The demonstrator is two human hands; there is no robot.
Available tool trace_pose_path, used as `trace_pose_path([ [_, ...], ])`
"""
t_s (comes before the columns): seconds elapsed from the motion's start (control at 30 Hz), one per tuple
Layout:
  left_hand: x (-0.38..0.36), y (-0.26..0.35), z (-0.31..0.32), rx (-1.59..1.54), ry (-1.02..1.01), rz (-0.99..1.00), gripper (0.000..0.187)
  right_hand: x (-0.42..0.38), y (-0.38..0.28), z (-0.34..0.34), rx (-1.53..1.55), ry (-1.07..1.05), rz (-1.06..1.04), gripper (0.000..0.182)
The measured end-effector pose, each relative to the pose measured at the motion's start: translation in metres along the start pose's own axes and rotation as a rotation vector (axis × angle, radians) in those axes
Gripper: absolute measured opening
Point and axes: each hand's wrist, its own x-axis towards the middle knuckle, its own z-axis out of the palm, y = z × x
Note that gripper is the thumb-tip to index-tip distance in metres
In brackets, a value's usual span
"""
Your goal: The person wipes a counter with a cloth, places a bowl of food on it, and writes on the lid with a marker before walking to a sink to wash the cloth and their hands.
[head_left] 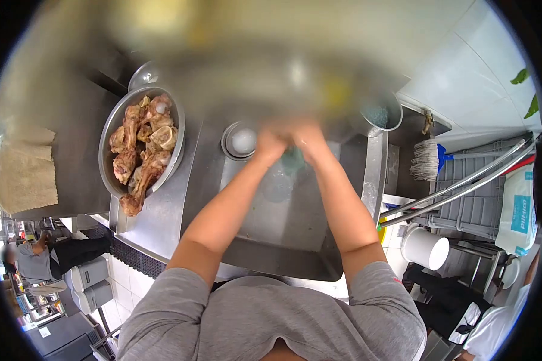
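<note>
My steel sink (295, 231) fills the middle of the frame, its basin running from the blurred top edge down to my chest. To its left the steel counter (156, 219) slopes toward the lower left. On that counter, in the upper left, sits a large metal bowl (111, 129) heaped with meaty bones (141, 150); one long bone hangs over the bowl's lower rim. Farther left, at the frame's edge, lies a tan woven cloth (24, 171).

On the right side a grey plastic crate (479, 207) stands beyond the sink, with a white bucket (426, 248) below it and a broom head (426, 160) just above and left of it. A small round metal dish (242, 141) rests at the sink's upper left corner.

Both my arms reach up the frame into the basin. My left hand (272, 144) and right hand (310, 141) meet just above centre, pressed close around a small teal-green thing (293, 159), perhaps a sponge, held between them over the basin. The hands are blurred, so I cannot tell how tightly either one closes.

In the lower left, another person in a grey top (33, 260) sits well apart from me.
</note>
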Motion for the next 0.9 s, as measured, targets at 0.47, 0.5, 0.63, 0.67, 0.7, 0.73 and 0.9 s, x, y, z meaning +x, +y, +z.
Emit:
trace_pose_path([
  [0.47,-0.002,-0.007,0.012,-1.134,-0.038,-0.607,0.038,-0.037,0.059,0.055,0.740,0.178,0.113,0.026],
  [0.5,0.005,-0.029,0.018,-1.109,-0.096,-0.499,0.035,-0.032,0.055,0.062,0.504,0.330,-0.027,0.034],
  [0.63,0.015,-0.036,0.035,-0.855,0.225,-0.405,0.032,-0.011,0.066,0.066,0.250,0.544,-0.071,0.041],
  [0.67,0.012,-0.031,0.031,-0.859,0.228,-0.407,0.032,-0.010,0.063,0.065,0.247,0.539,-0.070,0.041],
  [0.7,0.009,-0.026,0.027,-0.331,0.254,-0.154,0.033,-0.007,0.061,0.063,0.409,0.506,-0.011,0.041],
  [0.73,0.007,-0.020,0.024,0.199,0.263,0.100,0.035,-0.004,0.060,0.062,0.572,0.471,0.049,0.041],
  [0.9,-0.017,0.006,0.005,0.215,0.225,0.001,0.039,-0.009,0.039,0.041,0.680,0.246,0.268,0.042],
])
